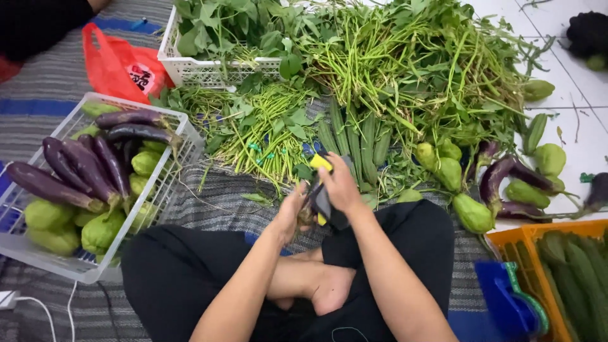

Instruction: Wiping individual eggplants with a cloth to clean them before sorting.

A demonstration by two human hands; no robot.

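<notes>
Both hands clasp a yellow-black tool (321, 190).

Head-worn view, steeply downward, close.

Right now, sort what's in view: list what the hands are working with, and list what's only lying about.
In hand:
- left hand and right hand, both on a black and yellow tool

Lying about:
- white basket of eggplants and chayotes
- ridged gourds
- long beans
- red plastic bag
- orange crate
</notes>
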